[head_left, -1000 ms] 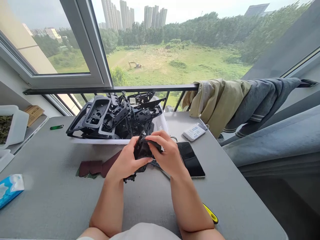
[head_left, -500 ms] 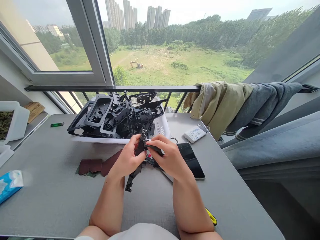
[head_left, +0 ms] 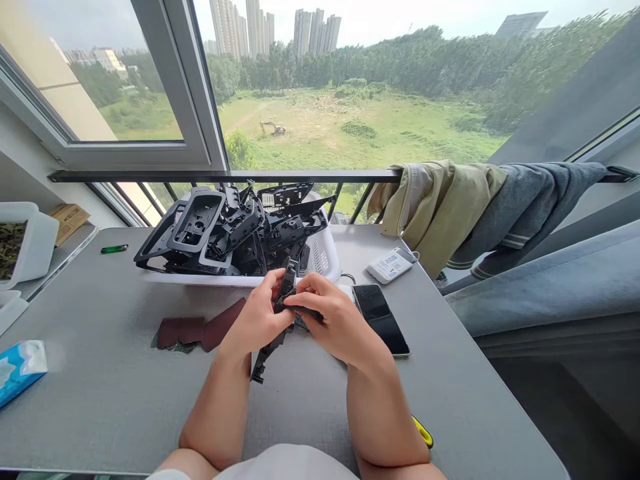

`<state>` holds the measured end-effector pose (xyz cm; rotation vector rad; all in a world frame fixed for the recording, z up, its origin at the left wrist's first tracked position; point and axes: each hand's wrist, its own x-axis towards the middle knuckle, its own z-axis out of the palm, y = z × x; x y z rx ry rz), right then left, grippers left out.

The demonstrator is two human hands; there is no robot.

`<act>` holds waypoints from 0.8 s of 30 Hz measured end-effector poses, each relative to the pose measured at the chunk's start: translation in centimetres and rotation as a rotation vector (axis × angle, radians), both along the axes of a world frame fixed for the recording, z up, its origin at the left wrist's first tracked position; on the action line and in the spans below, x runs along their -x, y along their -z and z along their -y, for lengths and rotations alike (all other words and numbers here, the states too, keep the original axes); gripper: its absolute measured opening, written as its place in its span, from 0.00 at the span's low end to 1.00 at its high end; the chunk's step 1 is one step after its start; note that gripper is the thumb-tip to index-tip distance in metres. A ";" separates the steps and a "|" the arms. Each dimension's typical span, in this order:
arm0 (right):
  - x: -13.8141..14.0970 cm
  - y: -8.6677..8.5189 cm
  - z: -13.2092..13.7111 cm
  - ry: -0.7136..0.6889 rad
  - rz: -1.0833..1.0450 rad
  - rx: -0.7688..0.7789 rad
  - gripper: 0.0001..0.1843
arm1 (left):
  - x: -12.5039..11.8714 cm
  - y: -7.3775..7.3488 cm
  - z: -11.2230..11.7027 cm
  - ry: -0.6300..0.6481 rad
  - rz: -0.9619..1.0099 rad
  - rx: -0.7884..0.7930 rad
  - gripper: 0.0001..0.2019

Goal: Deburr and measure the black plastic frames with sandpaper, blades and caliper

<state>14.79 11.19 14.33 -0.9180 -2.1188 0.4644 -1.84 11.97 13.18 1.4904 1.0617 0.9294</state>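
Note:
My left hand [head_left: 257, 320] is closed around a long, narrow black plastic part [head_left: 267, 353], which slants from near the basket down towards me. My right hand [head_left: 337, 320] is pinched around a dark strip [head_left: 313, 313] pressed against the upper part of the plastic piece; what the strip is made of I cannot make out. Just behind the hands stands a white basket [head_left: 320, 257] heaped with black plastic parts [head_left: 245, 227]. Brown-red sandpaper pieces [head_left: 180, 332] lie left of my left wrist. A small dark item beneath my fingers is mostly hidden.
A black-screened phone or tablet [head_left: 383, 320] lies to the right, with a white labelled packet [head_left: 391, 265] behind it. A yellow-handled object [head_left: 423, 432] is by my right forearm. At left are a green lighter [head_left: 115, 249] and a tissue pack [head_left: 20, 370]. Clothes [head_left: 445, 207] hang over the rail.
My right hand has shifted slightly, moving the dark strip lower and left along the plastic part. My left hand keeps its hold almost in place.

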 end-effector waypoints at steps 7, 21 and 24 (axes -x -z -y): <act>0.4 0.1 0.2 0.007 0.016 0.005 0.17 | -0.1 -0.2 0.1 -0.007 -0.005 0.010 0.28; 0.5 0.2 -0.1 0.086 0.002 -0.013 0.16 | -0.2 0.1 0.0 -0.011 0.005 0.013 0.28; 0.0 0.4 -0.4 0.187 0.012 -0.028 0.15 | -0.2 -0.1 0.0 -0.022 -0.001 0.020 0.28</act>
